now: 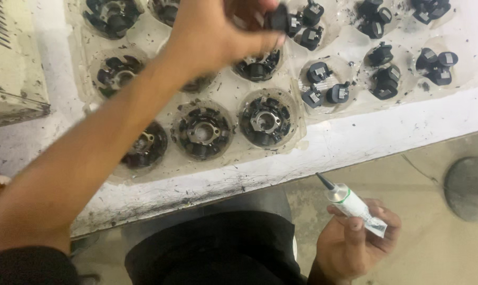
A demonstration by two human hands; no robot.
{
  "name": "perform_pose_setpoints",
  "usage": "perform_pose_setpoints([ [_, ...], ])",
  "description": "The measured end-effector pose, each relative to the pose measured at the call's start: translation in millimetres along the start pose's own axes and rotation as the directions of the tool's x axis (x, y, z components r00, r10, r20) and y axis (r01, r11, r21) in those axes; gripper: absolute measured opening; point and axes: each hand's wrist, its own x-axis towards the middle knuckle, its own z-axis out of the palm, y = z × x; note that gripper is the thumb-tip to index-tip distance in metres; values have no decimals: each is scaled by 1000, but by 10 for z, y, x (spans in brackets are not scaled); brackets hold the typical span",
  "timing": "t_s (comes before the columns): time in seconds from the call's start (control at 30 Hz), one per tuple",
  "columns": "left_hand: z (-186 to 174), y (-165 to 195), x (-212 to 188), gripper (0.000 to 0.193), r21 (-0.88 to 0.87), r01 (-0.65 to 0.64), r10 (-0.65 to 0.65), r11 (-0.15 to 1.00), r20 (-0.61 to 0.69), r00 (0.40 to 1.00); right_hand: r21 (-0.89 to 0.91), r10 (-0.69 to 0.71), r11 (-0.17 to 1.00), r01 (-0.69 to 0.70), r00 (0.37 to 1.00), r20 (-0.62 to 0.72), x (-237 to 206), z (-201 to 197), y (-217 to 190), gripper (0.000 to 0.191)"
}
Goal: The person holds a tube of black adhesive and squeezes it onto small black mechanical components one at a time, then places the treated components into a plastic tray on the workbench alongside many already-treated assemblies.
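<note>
My left hand [223, 31] reaches over a clear plastic tray [323, 113] on the white bench and pinches a small black plastic part [277, 18] between its fingertips. Round black ring-shaped assemblies [265, 120] [203, 132] fill the tray's nearer left pockets; my forearm covers part of that side. The pockets on the right hold loose small black parts [323, 84] in twos and threes. Below the bench edge, my right hand [355, 240] grips a small white squeeze tube [352, 206] with a dark pointed nozzle aimed up and left.
A beige metal box [12, 63] stands at the left on the white bench top [386, 134], which is speckled with dark debris. A round grey metal disc [468, 187] lies on the concrete floor at the right. My dark-clothed lap [212, 248] is below.
</note>
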Motion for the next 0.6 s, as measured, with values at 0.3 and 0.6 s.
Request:
perform_pose_setpoints([
  [0.3,421,599,-2191,42,-739,226,-517,634,-189,835,-104,89,992,-72,982,165,-399,314,-20,32],
  [0.6,344,695,-2652,35,-617,112,-428,779,-393,814,-392,-131,860,327,884,449,-388,653,-96,40],
])
